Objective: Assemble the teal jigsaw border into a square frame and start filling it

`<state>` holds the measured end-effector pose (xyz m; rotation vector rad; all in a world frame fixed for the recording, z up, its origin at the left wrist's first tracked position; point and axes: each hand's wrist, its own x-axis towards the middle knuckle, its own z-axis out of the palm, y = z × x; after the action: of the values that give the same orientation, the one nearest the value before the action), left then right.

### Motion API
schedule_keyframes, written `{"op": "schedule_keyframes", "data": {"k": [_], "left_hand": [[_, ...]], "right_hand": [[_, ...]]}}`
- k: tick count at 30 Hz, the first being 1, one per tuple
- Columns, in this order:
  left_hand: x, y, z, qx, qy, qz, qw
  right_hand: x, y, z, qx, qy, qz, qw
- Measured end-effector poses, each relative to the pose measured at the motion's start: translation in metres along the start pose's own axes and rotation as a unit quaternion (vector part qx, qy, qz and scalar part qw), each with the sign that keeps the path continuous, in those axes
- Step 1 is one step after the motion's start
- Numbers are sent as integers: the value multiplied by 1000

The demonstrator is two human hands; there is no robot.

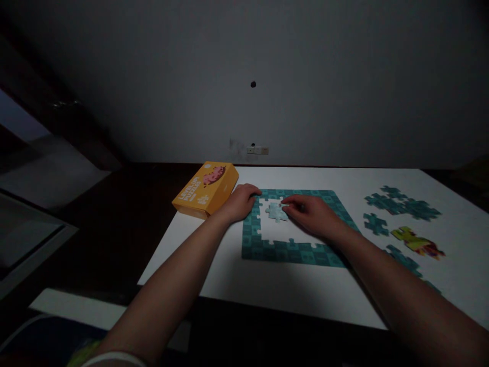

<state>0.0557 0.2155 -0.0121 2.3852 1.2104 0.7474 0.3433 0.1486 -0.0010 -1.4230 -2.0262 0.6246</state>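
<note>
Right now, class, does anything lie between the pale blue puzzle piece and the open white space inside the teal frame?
Nothing visible: the pale blue puzzle piece already lies inside the teal puzzle frame, right hand touching it.

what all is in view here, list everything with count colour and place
puzzle frame: one, teal, middle of the white sheet
pale puzzle piece: one, light blue, inside the frame
puzzle box: one, orange, far left corner of the sheet
loose teal pieces: several, right of the frame
colourful piece: one, yellow-green and red, right side
white sheet: one, on the dark table
left hand: on the frame's far left corner
right hand: fingertips at the pale puzzle piece
</note>
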Motion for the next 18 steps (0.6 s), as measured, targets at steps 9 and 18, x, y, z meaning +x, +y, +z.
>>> {"op": "schedule_keyframes", "data": {"k": [9, 18], "left_hand": [[4, -2, 1, -13, 12, -24, 1000], [4, 2, 0, -5, 7, -19, 1000]], "right_hand": [[6, -26, 15, 9, -34, -46, 998], [7, -28, 19, 20, -33, -48, 998]]}}
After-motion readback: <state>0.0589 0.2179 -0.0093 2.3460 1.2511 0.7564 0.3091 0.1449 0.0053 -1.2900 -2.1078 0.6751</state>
